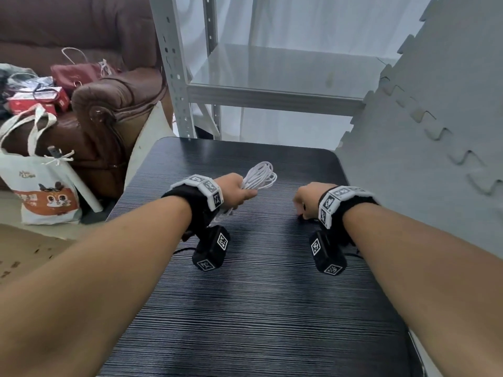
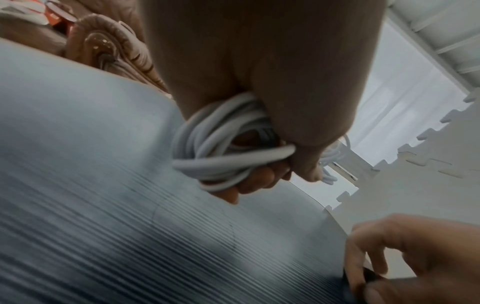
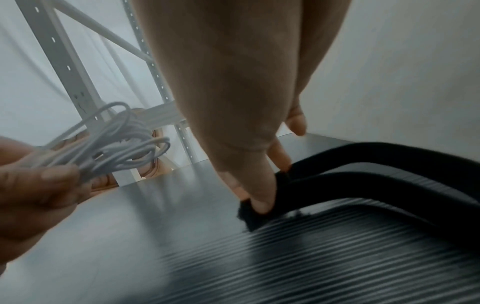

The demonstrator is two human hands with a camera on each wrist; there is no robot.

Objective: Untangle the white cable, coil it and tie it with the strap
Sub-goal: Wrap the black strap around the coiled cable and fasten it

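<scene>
**A:** What sits at the centre of the head view?

**B:** A dark, ribbed table (image 1: 258,308) fills the lower middle of the frame, with two bare forearms reaching up over it from the bottom corners. The left hand (image 1: 236,190), just left of centre, grasps the white cable (image 1: 261,176), which is gathered into a bundle of loops. The loops fan out to the upper right of the fist.

**A:** And the other hand?

**B:** The right hand (image 1: 306,198), right of centre, is lowered to the tabletop, well apart from the cable. In the right wrist view its fingertips (image 3: 261,202) pinch one end of the black strap (image 3: 376,185), which curves off toward the right edge of that picture.

**A:** Anything around the table?

**B:** A brown sofa (image 1: 103,110) at the upper left, a white tote bag (image 1: 40,186) at the left edge, grey metal shelving (image 1: 272,91) at top centre, and grey foam mats (image 1: 435,131) at the right.
</scene>
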